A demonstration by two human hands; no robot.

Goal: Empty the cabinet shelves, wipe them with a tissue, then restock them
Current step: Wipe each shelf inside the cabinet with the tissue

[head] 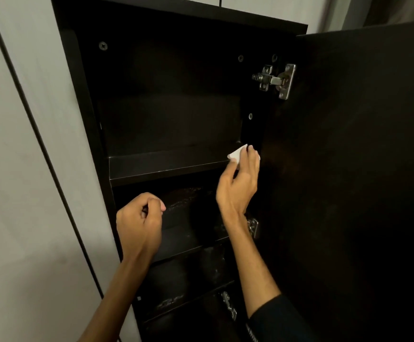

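A tall, narrow dark cabinet (pixel 82 99) stands open before me, with several shelves and nothing visible on them. My right hand (pixel 239 181) presses a white folded tissue (pixel 237 153) onto the right end of the top shelf (pixel 161 166), next to the cabinet's right wall. My left hand (pixel 139 223) hovers lower, in front of the second shelf (pixel 183 240), its fingers curled into a loose fist with nothing seen inside. The lower shelves show pale smudges on their dark surfaces.
The cabinet door (pixel 349 169) is swung open to the right, held by a metal hinge (pixel 275 80) at the top and others further down. A pale wall panel (pixel 23 169) flanks the cabinet on the left. A curtain hangs at the top right.
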